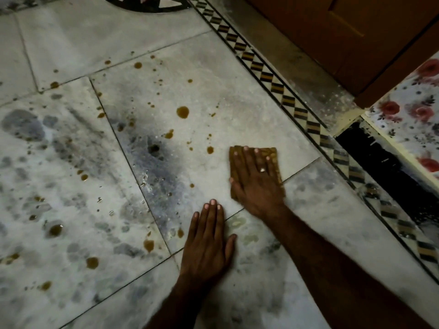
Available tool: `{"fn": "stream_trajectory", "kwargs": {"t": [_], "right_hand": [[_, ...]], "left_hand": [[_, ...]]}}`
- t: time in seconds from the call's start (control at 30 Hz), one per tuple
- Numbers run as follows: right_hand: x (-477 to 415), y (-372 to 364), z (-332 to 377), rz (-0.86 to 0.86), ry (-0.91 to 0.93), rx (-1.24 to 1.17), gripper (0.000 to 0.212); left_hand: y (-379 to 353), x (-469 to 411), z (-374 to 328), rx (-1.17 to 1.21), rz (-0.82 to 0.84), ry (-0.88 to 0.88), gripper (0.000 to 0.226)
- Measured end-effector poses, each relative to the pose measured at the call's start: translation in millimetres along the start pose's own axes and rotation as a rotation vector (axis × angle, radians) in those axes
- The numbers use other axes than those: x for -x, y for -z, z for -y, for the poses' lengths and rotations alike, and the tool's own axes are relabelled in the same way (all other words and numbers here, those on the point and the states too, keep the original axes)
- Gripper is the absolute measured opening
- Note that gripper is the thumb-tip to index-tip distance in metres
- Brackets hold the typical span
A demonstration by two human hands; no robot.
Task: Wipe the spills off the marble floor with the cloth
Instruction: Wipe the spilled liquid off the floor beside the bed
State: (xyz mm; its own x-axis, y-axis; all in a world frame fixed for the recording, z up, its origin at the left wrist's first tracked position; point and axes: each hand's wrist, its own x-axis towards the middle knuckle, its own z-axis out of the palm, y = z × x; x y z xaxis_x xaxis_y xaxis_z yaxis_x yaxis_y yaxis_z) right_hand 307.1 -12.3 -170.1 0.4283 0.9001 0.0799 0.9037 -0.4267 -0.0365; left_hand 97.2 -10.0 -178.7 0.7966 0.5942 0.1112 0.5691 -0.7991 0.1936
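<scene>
A folded brown cloth (270, 154) lies flat on the white marble floor (237, 110), right of centre. My right hand (255, 181) presses down on it with fingers spread; a ring shows on one finger. My left hand (207, 243) rests palm down on the bare floor just below and left of the cloth, holding nothing. Brown spill drops dot the floor to the left and above: a large one (182, 112), one near the cloth (210, 150), and others (149, 245) (92, 262) further left.
A patterned black-and-yellow inlay border (288, 100) runs diagonally along the right. Beyond it stand a brown wooden door (356, 32) and a floral-covered surface (413, 110). A dark gap (370, 148) lies under that surface. Grey smudges and water droplets (156, 167) mark the tiles.
</scene>
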Motion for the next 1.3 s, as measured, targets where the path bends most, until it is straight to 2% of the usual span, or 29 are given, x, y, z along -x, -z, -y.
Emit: {"fn": "stream_trajectory", "kwargs": {"t": [0.13,0.17,0.2,0.3,0.37,0.43,0.53,0.63,0.67,0.73,0.8,0.83,0.9,1.0,1.13,1.2,1.3], "right_hand": [[51.3,5.8,-8.5,-0.009,0.283,0.034,0.067],[59.1,7.3,-20.3,0.000,0.296,0.048,0.069],[58.2,8.1,-30.6,-0.014,0.250,0.056,0.069],[21.1,4.4,-40.2,-0.026,-0.049,0.068,0.068],[-11.6,1.8,-20.4,0.006,-0.101,0.038,0.068],[-23.1,-2.3,13.0,-0.004,-0.027,0.023,0.069],[12.0,-2.5,43.4,-0.002,0.215,-0.002,0.068],[50.6,1.0,25.5,-0.003,0.353,0.025,0.066],[47.6,3.0,13.1,-0.031,0.336,0.044,0.067],[17.3,2.5,2.9,-0.045,0.182,0.065,0.067],[-24.4,3.6,16.1,-0.007,0.013,0.024,0.068],[-37.9,5.0,31.2,0.015,-0.014,-0.007,0.068],[-40.1,-0.1,65.7,-0.011,0.062,-0.031,0.066],[13.8,-4.4,102.9,-0.006,0.317,-0.044,0.068],[76.8,6.8,83.9,0.027,0.518,-0.046,0.068],[78.1,8.1,62.8,0.011,0.538,0.014,0.067],[45.1,9.1,64.3,0.063,0.344,0.021,0.071]], "left_hand": [[2.0,13.2,-4.7,0.015,-0.006,0.019,0.069],[2.6,16.7,-4.6,0.021,-0.002,0.022,0.069],[2.9,20.1,-2.9,0.029,0.003,0.025,0.070],[2.9,26.1,-3.0,0.056,0.023,0.032,0.071],[3.5,25.9,-3.1,0.059,0.038,0.041,0.071],[4.6,28.1,-3.9,0.056,0.043,0.039,0.071],[9.7,46.4,-2.4,0.058,0.050,0.010,0.072],[16.4,72.9,6.4,0.024,0.058,-0.005,0.071],[19.2,79.8,9.4,0.013,0.061,-0.007,0.071],[22.1,91.0,14.6,-0.006,0.067,-0.003,0.071],[23.3,99.5,17.4,-0.013,0.068,0.012,0.071],[23.6,102.5,18.9,-0.007,0.067,0.024,0.072],[26.3,107.7,21.7,-0.002,0.068,0.049,0.072],[29.1,119.4,29.2,-0.002,0.072,0.079,0.072],[33.3,136.6,46.7,-0.006,0.090,0.193,0.072],[36.6,143.0,55.3,-0.015,0.099,0.260,0.072],[40.6,150.1,64.3,-0.016,0.094,0.342,0.073]]}}
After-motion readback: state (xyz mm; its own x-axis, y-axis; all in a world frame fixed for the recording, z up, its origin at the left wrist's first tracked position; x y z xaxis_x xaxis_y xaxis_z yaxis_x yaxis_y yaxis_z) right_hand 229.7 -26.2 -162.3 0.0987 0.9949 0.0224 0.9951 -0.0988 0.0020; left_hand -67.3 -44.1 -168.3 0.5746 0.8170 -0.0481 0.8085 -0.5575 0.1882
